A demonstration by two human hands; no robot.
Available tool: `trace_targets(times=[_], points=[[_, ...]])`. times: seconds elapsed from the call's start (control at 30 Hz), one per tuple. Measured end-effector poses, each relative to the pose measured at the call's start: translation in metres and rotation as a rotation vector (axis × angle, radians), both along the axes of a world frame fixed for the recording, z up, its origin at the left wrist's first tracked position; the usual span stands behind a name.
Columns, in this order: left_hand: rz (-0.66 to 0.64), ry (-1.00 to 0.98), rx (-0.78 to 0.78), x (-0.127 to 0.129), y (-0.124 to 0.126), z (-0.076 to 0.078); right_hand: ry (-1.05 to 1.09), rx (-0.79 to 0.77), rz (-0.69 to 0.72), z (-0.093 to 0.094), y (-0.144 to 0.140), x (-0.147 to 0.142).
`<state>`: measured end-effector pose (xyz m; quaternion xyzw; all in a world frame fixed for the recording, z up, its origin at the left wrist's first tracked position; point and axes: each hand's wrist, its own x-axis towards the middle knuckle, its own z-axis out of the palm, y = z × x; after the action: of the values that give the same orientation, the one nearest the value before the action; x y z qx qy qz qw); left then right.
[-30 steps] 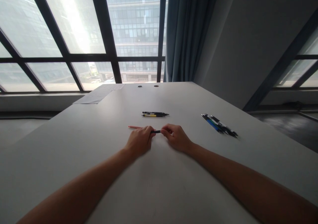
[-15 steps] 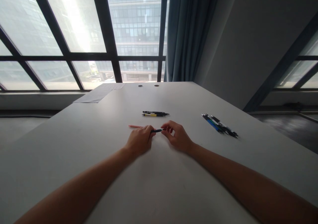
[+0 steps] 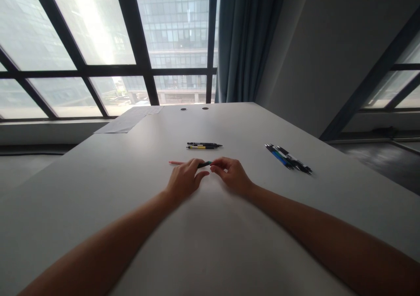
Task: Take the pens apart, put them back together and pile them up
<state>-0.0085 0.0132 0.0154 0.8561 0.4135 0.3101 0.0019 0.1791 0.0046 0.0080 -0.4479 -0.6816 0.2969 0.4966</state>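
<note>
My left hand (image 3: pixel 185 176) rests on the white table with its fingers over a dark pen (image 3: pixel 204 165), its thumb held out away from the barrel. At the pen's right end, which shows a bit of green, my right hand (image 3: pixel 231 174) pinches with thumb and forefinger. Part of the pen is hidden under the left fingers. Behind the left hand a pink pen (image 3: pixel 176 163) lies on the table, its right part covered by that hand.
Beyond my hands lie a few pens, black ones and a yellow one (image 3: pixel 201 147). A bundle of several black, blue and green pens (image 3: pixel 288 159) lies to the right. White paper sheets (image 3: pixel 120 121) are at the far left edge, near two round table holes.
My left thumb has swung out from the dark pen. My right fingers have closed in on its end, where green now shows. The whole view has shifted slightly.
</note>
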Motion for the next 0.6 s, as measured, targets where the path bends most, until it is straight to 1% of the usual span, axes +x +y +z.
trace_targets(times=[0.13,0.3,0.43,0.6], points=[[-0.031,-0.038,0.062,0.0014,-0.0001,-0.0012,0.126,-0.095,0.093,-0.0045,0.002,-0.0035],[-0.083,-0.089,0.11,0.0011,0.0002,-0.0022,0.214,-0.17,0.104,-0.0058,0.0042,-0.0034],[-0.095,-0.083,0.105,0.0007,0.0005,-0.0028,0.206,-0.136,0.095,-0.0064,0.0042,-0.0035],[-0.087,-0.071,0.083,0.0005,0.0004,-0.0026,0.123,-0.069,0.061,-0.004,0.0015,-0.0033]])
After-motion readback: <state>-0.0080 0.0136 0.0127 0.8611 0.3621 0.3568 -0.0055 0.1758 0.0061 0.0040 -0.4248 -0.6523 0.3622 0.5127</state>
